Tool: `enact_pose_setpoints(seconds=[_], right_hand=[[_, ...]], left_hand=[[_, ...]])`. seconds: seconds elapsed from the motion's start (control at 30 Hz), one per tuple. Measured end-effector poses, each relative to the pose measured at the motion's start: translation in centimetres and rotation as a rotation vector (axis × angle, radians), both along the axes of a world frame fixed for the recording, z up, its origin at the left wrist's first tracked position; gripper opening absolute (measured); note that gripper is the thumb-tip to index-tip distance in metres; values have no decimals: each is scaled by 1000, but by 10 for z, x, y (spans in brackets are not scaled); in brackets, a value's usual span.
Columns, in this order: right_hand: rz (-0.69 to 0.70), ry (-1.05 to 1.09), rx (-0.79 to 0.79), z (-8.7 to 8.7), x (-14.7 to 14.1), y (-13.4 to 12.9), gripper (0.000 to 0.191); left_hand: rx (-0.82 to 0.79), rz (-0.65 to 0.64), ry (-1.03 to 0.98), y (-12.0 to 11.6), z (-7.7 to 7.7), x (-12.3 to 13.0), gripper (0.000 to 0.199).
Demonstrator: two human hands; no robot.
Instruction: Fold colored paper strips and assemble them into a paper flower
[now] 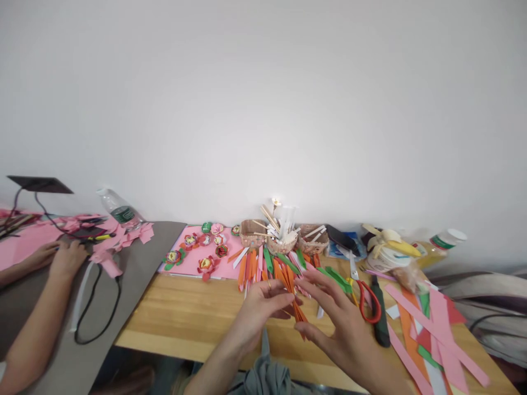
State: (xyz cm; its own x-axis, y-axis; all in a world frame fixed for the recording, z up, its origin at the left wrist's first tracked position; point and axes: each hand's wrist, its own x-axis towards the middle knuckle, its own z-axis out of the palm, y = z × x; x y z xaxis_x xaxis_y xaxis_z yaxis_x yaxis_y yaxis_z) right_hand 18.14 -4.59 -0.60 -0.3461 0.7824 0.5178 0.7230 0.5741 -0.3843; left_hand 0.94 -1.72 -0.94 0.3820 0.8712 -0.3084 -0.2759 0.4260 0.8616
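My left hand pinches a bundle of folded orange paper strips between thumb and fingers. The bundle is narrow at the pinch and fans out at its lower end. Close on its right, my right hand has its fingers spread, the thumb tip near the fanned end; whether it touches cannot be made out. Beyond my hands lie loose orange, pink, white and green paper strips. Several small paper flowers rest on a pink sheet to the left.
Small woven baskets with white sticks stand by the wall. Right of my hand lie red-handled scissors, a dark green tool and crossed paper strips. At left, another person's hands work near pink paper scraps and a plastic bottle.
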Motion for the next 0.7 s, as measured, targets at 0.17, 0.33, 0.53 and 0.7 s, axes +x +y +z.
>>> enact_pose_setpoints(seconds=[0.17,0.33,0.53,0.7], right_hand=[[162,-136,-178,-2,8,5,69],[123,-148,-191,-4,11,4,71],[42,-182,-55,-7,8,4,52],[-49,-217,-8,-8,-1,4,34]], left_hand=[[-7,-96,43,1,1,-2,20],[1,-80,24,1,-2,-2,20],[2,-25,59,1,-6,1,19],[-73,45,39,3,-6,7,31]])
